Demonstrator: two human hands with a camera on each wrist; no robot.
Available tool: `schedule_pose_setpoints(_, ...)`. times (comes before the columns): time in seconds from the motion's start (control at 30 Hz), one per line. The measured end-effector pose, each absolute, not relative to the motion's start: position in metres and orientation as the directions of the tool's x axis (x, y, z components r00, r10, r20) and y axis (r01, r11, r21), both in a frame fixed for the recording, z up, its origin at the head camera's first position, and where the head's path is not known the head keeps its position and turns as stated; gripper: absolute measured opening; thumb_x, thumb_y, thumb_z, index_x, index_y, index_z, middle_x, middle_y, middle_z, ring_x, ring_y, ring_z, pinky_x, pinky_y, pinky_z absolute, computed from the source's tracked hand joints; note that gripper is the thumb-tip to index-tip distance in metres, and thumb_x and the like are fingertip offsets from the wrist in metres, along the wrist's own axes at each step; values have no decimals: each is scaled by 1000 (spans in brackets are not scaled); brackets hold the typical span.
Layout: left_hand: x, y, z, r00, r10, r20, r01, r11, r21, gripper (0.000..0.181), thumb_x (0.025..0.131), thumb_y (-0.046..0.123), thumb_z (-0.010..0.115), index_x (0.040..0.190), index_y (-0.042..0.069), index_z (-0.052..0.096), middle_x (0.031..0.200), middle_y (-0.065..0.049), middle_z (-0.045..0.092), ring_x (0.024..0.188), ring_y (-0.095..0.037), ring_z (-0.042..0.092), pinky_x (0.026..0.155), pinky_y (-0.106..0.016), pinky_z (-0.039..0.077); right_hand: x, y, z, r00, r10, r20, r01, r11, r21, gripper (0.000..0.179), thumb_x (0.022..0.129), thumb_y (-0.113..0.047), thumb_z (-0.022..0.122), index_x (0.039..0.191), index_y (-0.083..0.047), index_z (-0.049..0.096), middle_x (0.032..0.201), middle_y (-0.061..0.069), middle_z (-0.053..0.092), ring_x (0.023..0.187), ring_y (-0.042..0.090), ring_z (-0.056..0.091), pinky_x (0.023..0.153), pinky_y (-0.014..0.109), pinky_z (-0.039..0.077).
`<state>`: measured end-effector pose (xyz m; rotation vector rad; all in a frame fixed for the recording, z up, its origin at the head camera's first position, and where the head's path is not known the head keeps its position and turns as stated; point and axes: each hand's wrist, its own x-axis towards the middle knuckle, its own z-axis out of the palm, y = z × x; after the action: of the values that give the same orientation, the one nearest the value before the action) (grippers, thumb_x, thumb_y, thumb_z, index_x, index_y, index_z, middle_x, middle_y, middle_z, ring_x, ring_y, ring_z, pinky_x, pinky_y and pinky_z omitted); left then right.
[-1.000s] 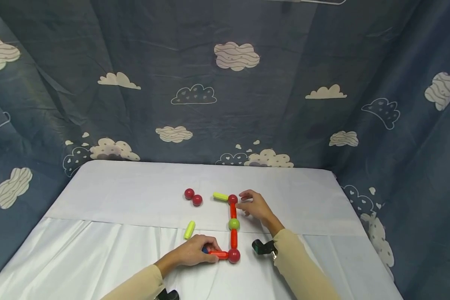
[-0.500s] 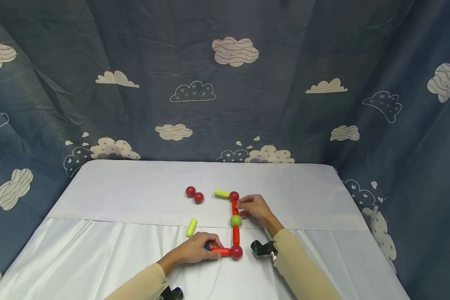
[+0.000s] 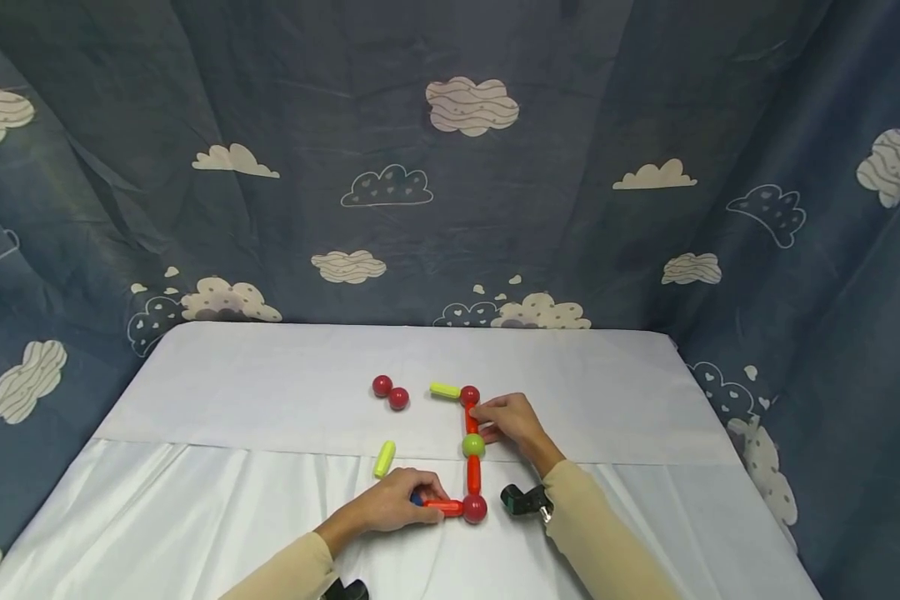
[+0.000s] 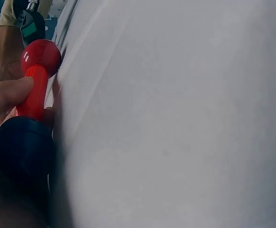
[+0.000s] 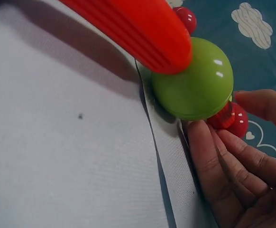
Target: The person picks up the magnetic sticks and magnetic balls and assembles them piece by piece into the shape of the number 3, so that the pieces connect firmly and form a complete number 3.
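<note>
A chain of magnetic-toy-like rods and balls lies on the white cloth. My left hand pinches the red rod at its near end, between a red ball and a dark blue ball. From that red ball another red rod runs away to a green ball. Beyond it, my right hand holds the far red rod between finger and thumb; the rod is mostly hidden in the right wrist view. At its far end sits a red ball with a yellow rod pointing left.
Two loose red balls lie side by side left of the chain. A loose yellow rod rests just beyond my left hand. The white-covered table ends at a dark blue curtain with cloud prints.
My right hand's fingers have come down from beside the far red ball onto the far red rod. My left hand keeps its grip; the chain sits slightly further right in view.
</note>
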<state>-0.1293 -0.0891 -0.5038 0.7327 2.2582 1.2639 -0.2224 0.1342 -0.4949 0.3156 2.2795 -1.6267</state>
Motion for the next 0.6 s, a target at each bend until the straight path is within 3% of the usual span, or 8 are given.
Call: schedule_pose_setpoints(0.6,-128,-89,-500,-759,634,-147,203,445,872,12,85,20,73,95,16,67,81,11,58,74,-3,49,72,-22,40,-223,135,-497,-922,-10,-387,361,332,-871,29,83,-15,75,101,6,69,80,11,69,56,16,65,55,29,54)
